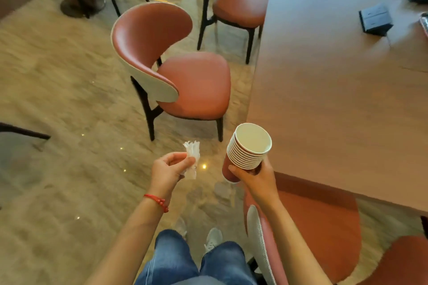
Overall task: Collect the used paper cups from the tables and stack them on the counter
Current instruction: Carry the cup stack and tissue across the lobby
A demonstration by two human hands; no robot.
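Beside the long table (324,76), head view: your right hand (257,178) grips the nested cup stack (249,150) low, tilted.
Your left hand (169,169) pinches a crumpled tissue (192,157); a jolt could slide the upper cups out, with no hand free to catch.

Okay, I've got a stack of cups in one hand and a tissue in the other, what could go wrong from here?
The stack of paper cups leans sideways in your right hand, gripped only near its base, so the upper cups might slide off. Your left hand only pinches the crumpled tissue, so it may drop while you walk.
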